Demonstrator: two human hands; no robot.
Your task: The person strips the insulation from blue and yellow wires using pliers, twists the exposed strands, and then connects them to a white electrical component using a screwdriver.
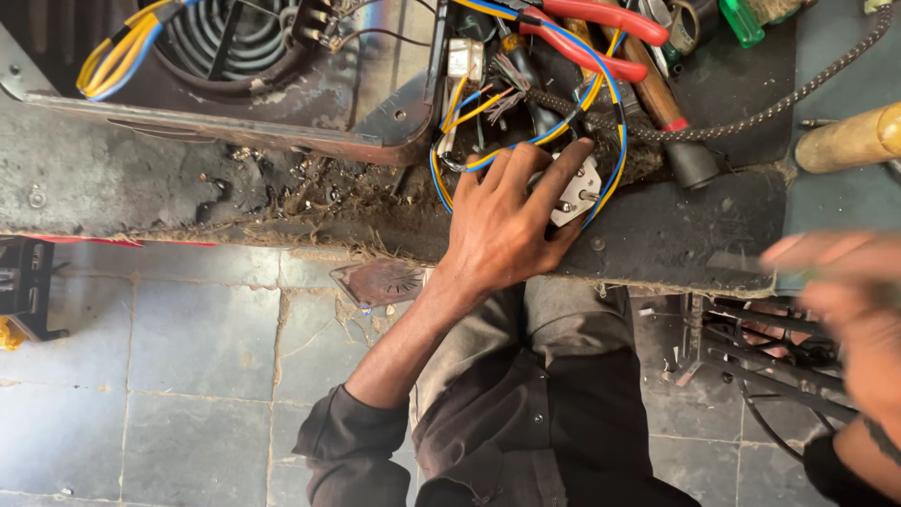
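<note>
My left hand (507, 221) lies on the dirty workbench (141, 178) with its fingers closed around a white electrical plug (577, 192). Blue and yellow wires (601, 141) loop around that plug and run up toward a burnt metal appliance base (375, 113). My right hand (849, 300) is at the right edge, blurred, apart from the plug; something thin seems to be in its fingers, but I cannot tell what.
Red-handled pliers (601, 28) and a wooden-handled tool (657, 94) lie at the bench's back. A braided cord (798, 89) crosses to the right, beside a wooden handle (849, 139). A coil with yellow and blue wires (122, 52) sits back left. Grey floor tiles (188, 376) lie below.
</note>
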